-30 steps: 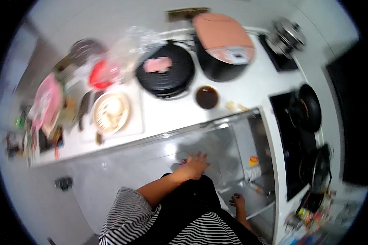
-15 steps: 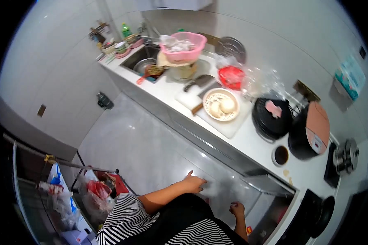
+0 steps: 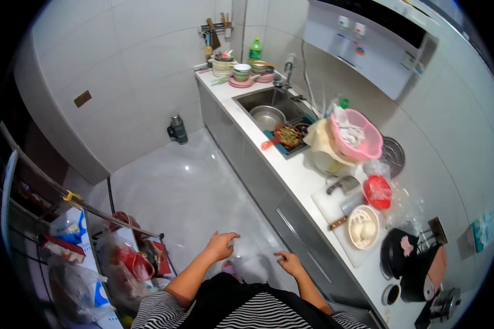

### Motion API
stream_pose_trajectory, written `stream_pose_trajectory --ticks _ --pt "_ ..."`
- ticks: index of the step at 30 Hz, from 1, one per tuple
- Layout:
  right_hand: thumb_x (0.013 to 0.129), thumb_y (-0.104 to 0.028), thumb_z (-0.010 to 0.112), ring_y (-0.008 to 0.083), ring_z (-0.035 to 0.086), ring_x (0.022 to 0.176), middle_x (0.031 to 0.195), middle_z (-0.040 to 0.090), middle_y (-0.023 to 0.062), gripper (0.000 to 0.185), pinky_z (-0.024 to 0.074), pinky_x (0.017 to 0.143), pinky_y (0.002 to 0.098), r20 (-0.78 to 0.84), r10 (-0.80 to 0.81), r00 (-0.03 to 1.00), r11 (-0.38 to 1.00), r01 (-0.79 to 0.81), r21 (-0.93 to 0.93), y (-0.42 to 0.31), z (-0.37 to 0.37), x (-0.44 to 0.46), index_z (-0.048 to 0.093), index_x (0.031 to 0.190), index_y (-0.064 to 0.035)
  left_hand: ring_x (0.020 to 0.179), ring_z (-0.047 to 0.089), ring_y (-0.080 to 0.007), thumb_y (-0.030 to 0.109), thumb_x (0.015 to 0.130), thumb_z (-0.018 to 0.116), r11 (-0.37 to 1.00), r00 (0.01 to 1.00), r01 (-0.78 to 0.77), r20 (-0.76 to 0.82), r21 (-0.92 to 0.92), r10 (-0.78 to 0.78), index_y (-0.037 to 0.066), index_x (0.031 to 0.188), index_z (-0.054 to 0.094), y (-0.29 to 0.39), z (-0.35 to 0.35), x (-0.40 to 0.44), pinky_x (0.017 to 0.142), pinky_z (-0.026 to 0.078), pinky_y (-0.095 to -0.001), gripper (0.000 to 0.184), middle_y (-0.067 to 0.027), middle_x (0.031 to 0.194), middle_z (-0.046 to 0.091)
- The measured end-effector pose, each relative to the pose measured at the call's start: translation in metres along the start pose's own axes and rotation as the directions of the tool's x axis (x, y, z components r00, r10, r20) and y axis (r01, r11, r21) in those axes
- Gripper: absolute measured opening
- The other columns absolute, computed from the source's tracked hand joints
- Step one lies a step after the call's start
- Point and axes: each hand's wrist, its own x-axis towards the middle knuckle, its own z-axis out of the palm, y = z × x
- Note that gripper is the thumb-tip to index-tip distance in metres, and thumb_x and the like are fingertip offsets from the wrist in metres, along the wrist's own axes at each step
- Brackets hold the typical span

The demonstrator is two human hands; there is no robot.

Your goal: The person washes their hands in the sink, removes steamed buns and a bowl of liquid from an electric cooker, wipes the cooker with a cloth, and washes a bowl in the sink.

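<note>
Both of my hands hang over the grey tiled floor (image 3: 175,175), touching nothing. My left hand (image 3: 222,245) has its index finger and thumb stretched out, the other fingers loosely bent. Nearer the counter, my right hand (image 3: 289,263) points its index finger to the left, also with nothing in it. Closest to it is the grey cabinet front (image 3: 291,219) under the counter. On the white countertop (image 3: 247,123), a cream basket (image 3: 364,227) holds pale round lumps, beside a wooden-handled knife (image 3: 338,222) and a cleaver (image 3: 343,185) on a white board (image 3: 326,204).
In the sink (image 3: 248,101) sit a metal basin (image 3: 267,117) and a red-handled strainer (image 3: 286,135) of food bits. A pink basin (image 3: 362,129) stands beside it. A dark flask (image 3: 177,129) stands by the wall. Left is a cluttered rack (image 3: 118,214); right, a rice cooker (image 3: 425,274).
My view has swung left, bringing the sink and far wall fully in. My right hand has come up and forward from low right, its index finger now extended. Both hands remain without an object.
</note>
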Motion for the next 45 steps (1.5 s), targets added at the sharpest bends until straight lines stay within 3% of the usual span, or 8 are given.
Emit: stream_pose_trajectory --ticks 2,5,12,17,22,24,38,45 --pt "0.078 -0.016 0.064 0.0258 0.057 0.104 0.115 0.059 0.0139 0.044 0.0502 0.078 0.0346 -0.180 -0.522 0.834 0.846 0.533 0.018 -0.044 0.003 0.048 0.058 0.121 -0.0140 0.117 0.050 -0.0320 0.019 0.076 0.064 0.976 0.933 -0.120 -0.315 0.183 0.174 0.018 0.126 0.051 -0.036 -0.026 0.000 0.105 0.025 -0.0585 0.052 -0.0163 0.122 0.056" --pt "0.079 -0.017 0.064 0.0270 0.048 0.118 0.134 0.046 0.0145 0.050 0.0496 0.083 0.0353 -0.049 -0.385 0.922 0.920 0.388 0.062 -0.104 -0.015 0.094 0.052 0.128 -0.0158 0.128 0.040 -0.0324 0.027 0.080 0.063 0.999 0.984 -0.037 -0.173 -0.005 0.035 0.018 0.134 0.044 -0.060 -0.078 0.024 0.106 0.023 -0.0586 0.058 -0.0167 0.138 0.043" --pt "0.084 -0.019 0.062 0.0252 0.064 0.092 0.101 0.066 0.0138 0.036 0.0498 0.082 0.0338 0.020 -0.268 0.963 0.958 0.264 0.112 -0.155 -0.062 0.205 0.059 0.117 -0.0043 0.126 0.042 -0.0333 0.033 0.084 0.059 1.000 1.000 -0.008 0.004 0.004 0.008 0.015 0.133 0.046 -0.084 -0.162 0.128 0.107 0.021 -0.0581 0.053 -0.0163 0.134 0.047" --pt "0.082 -0.029 0.061 0.0236 0.065 0.077 0.082 0.067 0.0138 0.027 0.0499 0.071 0.0336 0.159 -0.335 0.929 0.917 0.360 -0.169 -0.218 -0.099 0.344 0.068 0.093 -0.0050 0.119 0.048 -0.0343 0.028 0.084 0.061 0.994 0.960 -0.102 -0.264 -0.030 0.091 0.010 0.117 0.058 -0.116 -0.246 0.198 0.102 0.035 -0.0439 0.037 -0.0189 0.126 0.053" --pt "0.085 -0.031 0.060 0.0150 0.060 0.064 0.069 0.065 0.0088 0.033 0.0464 0.061 0.0296 0.078 -0.462 0.883 0.866 0.431 0.253 -0.319 -0.140 0.448 0.064 0.075 0.0003 0.117 0.050 -0.0348 0.015 0.082 0.063 0.944 0.936 0.043 -0.316 -0.327 -0.152 0.007 0.115 0.058 -0.141 -0.351 0.251 0.097 0.041 -0.0383 0.034 -0.0197 0.126 0.052" --pt "0.085 -0.030 0.060 0.0147 0.060 0.065 0.070 0.065 0.0087 0.033 0.0465 0.062 0.0291 0.055 -0.430 0.901 0.882 0.406 0.237 -0.348 -0.160 0.466 0.063 0.075 0.0008 0.115 0.051 -0.0351 0.014 0.082 0.064 0.988 0.751 -0.154 -0.653 -0.028 0.099 0.006 0.119 0.056 -0.143 -0.379 0.279 0.094 0.042 -0.0386 0.039 -0.0204 0.123 0.054" --pt "0.086 -0.013 0.060 0.0114 0.059 0.066 0.073 0.065 0.0051 0.015 0.0468 0.062 0.0252 -0.397 0.066 0.916 0.891 0.125 0.436 -0.326 -0.216 0.548 0.060 0.079 0.0005 0.060 0.062 -0.0107 0.013 0.086 0.058 0.747 0.905 -0.265 -0.425 -0.610 -0.025 0.000 0.103 0.066 -0.215 -0.597 0.694 0.052 0.047 -0.0225 0.023 -0.0058 0.074 0.065" --pt "0.088 -0.012 0.059 0.0118 0.060 0.067 0.075 0.066 0.0063 0.014 0.0477 0.061 0.0248 -0.510 0.309 0.803 0.812 0.057 0.581 -0.368 -0.211 0.576 0.059 0.081 0.0004 0.052 0.063 -0.0199 0.035 0.085 0.057 0.916 0.844 -0.084 -0.517 -0.392 -0.144 -0.004 0.091 0.060 -0.223 -0.654 0.835 0.054 0.050 -0.0336 0.040 -0.0112 0.060 0.064"
